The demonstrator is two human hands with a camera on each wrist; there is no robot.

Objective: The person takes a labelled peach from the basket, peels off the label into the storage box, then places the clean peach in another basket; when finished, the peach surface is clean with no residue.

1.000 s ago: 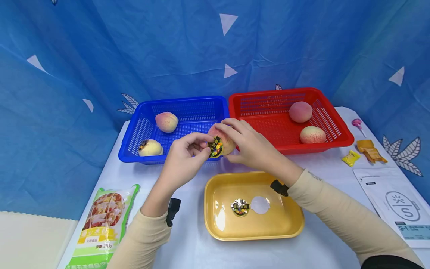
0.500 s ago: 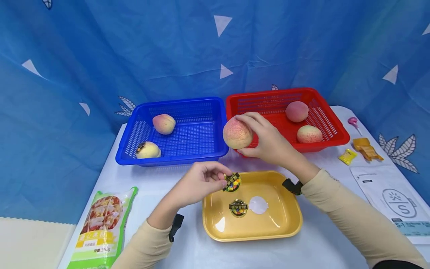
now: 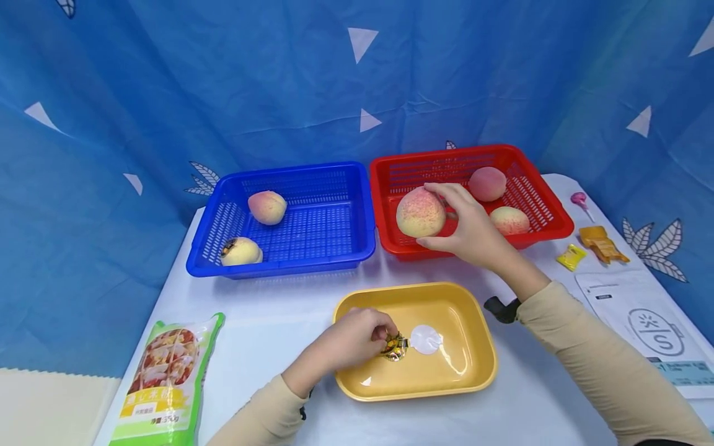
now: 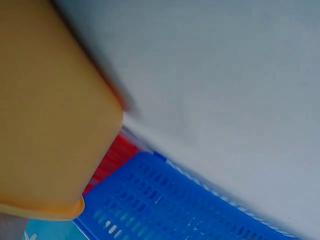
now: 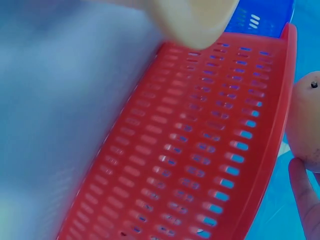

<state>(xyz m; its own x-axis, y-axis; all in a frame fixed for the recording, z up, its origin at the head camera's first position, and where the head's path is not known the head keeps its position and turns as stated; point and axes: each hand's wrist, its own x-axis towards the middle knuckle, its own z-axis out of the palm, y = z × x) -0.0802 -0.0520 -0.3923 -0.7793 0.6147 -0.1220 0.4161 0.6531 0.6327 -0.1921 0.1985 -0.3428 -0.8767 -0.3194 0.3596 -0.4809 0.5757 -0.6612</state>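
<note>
The right hand (image 3: 474, 232) has its grip curled round a peach (image 3: 421, 212), holding it over the near left corner of the red basket (image 3: 549, 214). Two more peaches sit in that basket, one far (image 3: 487, 183) and one near (image 3: 510, 220), so three peaches on that side counting the held one. In the right wrist view, the peach (image 5: 305, 125) shows at the right edge with a fingertip (image 5: 305, 195) under it.

The left hand (image 3: 351, 341) is down in the yellow tray (image 3: 474, 365), grip pinched narrow on a sticker (image 3: 395, 347). Just to the right of that sticker lies one white round disc (image 3: 426, 339).

The blue basket (image 3: 334, 248) to the left holds two peaches: a far one (image 3: 267, 207) and a near one (image 3: 241, 251) with a dark sticker on it.

On the desk (image 3: 268, 310), a green food bag (image 3: 164, 381) lies near left. On the right there's one lollipop (image 3: 580, 201), one orange clip thing (image 3: 599, 241), one yellow candy (image 3: 570, 257) and one white pouch (image 3: 647, 322).
</note>
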